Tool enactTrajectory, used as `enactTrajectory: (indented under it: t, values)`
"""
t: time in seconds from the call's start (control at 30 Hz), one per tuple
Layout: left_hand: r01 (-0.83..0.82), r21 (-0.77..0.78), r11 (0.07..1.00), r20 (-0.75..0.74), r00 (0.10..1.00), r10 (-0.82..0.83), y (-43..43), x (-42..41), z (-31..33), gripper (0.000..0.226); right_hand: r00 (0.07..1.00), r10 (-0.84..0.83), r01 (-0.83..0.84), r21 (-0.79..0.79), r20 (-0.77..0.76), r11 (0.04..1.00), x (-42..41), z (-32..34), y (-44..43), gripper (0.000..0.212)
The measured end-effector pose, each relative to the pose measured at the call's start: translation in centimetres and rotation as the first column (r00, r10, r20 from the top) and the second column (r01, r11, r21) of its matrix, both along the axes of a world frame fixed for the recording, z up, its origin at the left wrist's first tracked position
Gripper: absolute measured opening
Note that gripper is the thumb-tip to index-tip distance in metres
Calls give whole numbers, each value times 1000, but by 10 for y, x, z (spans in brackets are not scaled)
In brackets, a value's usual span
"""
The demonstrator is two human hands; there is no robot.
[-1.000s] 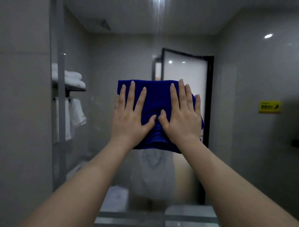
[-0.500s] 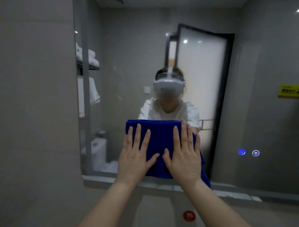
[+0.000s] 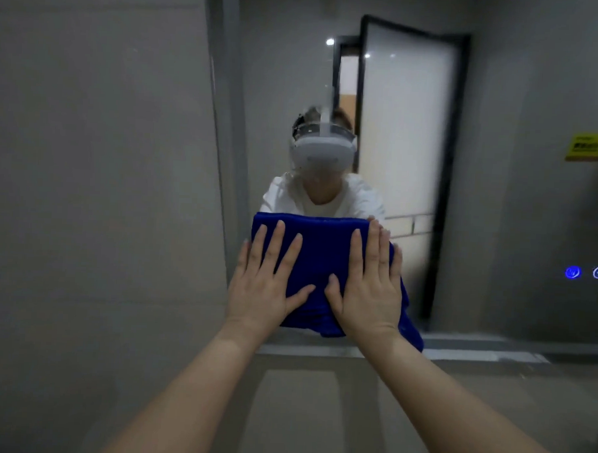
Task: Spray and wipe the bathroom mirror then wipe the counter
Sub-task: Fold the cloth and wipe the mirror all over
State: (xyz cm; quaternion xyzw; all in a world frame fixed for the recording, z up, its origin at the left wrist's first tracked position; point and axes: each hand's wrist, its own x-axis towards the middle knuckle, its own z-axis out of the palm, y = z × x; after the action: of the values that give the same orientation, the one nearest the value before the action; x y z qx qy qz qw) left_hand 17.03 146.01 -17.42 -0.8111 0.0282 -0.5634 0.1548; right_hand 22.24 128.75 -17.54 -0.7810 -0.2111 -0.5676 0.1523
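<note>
A folded blue cloth [image 3: 318,251] lies flat against the bathroom mirror [image 3: 497,207], near the mirror's lower left corner. My left hand [image 3: 264,279] presses on the cloth's left half with straight, spread fingers. My right hand [image 3: 368,287] presses on its right half the same way, thumbs nearly meeting in the middle. The cloth's bottom edge hangs just over the mirror's lower frame [image 3: 473,350]. The mirror reflects a person wearing a white headset and white shirt. No spray bottle or counter is in view.
A grey tiled wall [image 3: 97,183] fills the left side and continues below the mirror. Two small lit touch buttons [image 3: 586,272] glow blue at the mirror's right. A yellow sign [image 3: 590,146] and a frosted glass door [image 3: 402,135] appear as reflections.
Both hands slid the cloth down the mirror from its upper part to the bottom edge. Since half a second ago they have stayed low near the frame.
</note>
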Motion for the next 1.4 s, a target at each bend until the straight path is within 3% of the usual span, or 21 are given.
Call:
enactTrajectory:
  t: [0.3, 0.53, 0.73, 0.87, 0.97, 1.17, 1.4]
  values:
    - [47, -55, 997, -27, 998, -48, 61, -21, -17, 73, 1000, 1, -2, 18, 23, 1000, -21, -18, 68, 72]
    - [-2, -302, 953, -66, 998, -18, 15, -27, -34, 77, 999, 16, -15, -21, 52, 1000, -17, -25, 64, 72]
    - [-36, -247, 968, -136, 991, 2, 23, -22, -87, 94, 997, 26, -16, -139, 71, 990, -9, -70, 46, 81]
    - [-37, -277, 960, -133, 991, 0, 19, -21, -82, 97, 997, 45, -35, -151, 59, 988, -9, -67, 45, 79]
    - [-48, -285, 957, -117, 993, 15, 16, -19, -43, 94, 994, 63, -50, -148, 87, 988, -10, -25, 43, 71]
    - [-60, -299, 953, -79, 996, 38, 8, -14, 119, 84, 999, 12, -12, 6, 39, 1000, -10, 125, 51, 72]
    - [-121, -245, 962, -64, 992, 108, 3, -14, 263, 85, 999, -3, 4, 12, -45, 1000, -18, 264, 47, 71]
